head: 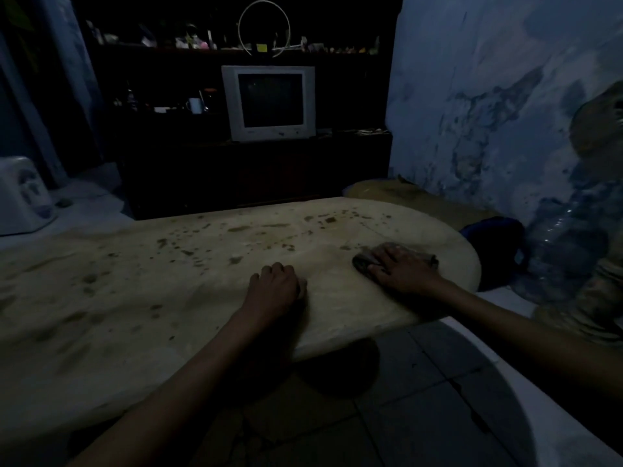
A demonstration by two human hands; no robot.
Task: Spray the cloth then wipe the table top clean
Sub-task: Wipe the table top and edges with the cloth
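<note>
Very dim, murky, edges warped.

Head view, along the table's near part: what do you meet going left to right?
Stained table top → left hand, curled on the table → right hand, flat on the cloth → blue bag → clear plastic bottle.

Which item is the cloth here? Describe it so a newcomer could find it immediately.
Start at the pale, stained table top and follow it to its rounded right end. There the right hand presses flat on the cloth, a dark crumpled rag, the only loose object on the surface.
</note>
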